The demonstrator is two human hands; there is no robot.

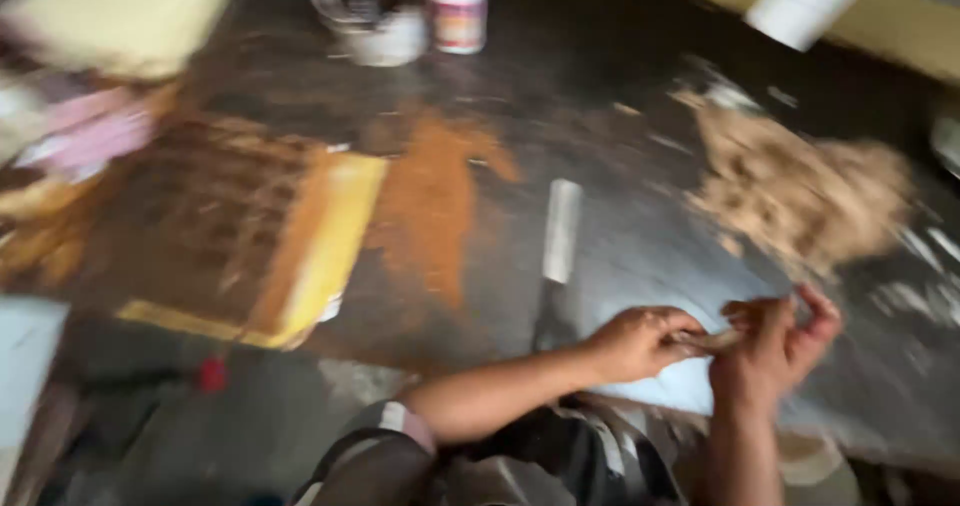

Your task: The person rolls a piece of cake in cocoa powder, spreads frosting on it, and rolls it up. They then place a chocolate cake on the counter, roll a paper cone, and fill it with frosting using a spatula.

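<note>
Head view: heavy motion blur, fine detail lost.
L hand (pixel 640 343): near-right of scene, forearm enters from lower centre; fingers curled, tips pinched on one end of a small pale piece (pixel 715 340).
R hand (pixel 775 351): just right of L hand, wrist comes up from bottom edge; thumb + fingers closed narrow on the other end of the same piece.
Small pale piece: short, tan/whitish, held betw. both hands above the dark work surface (pixel 620 76), near-right; material cannot tell (blur).
Grip state: both hands pinching, narrow, each holding the piece; no gap betw. hands and piece.
Metal blade tool (pixel 560 234): flat, pale grey, lies on the surface just far-left of L hand, long axis near-to-far; dark handle end toward the person.
Tan pile (pixel 800 196): loose fibrous/crumbly heap, far of R hand, apart from it.
Orange-brown powder patch (pixel 435 201): spread on the surface, left of the blade tool.
Yellow-edged board (pixel 310 256): flat, brown top w. yellow rim, left of the powder.
Jar (pixel 456 8): small, white w. reddish band, far centre, upright.
White cylinder (pixel 805 1): far right, tilted, at top edge.
Clothing (pixel 560 461): dark garment w. pale stripes, bottom centre.
</note>
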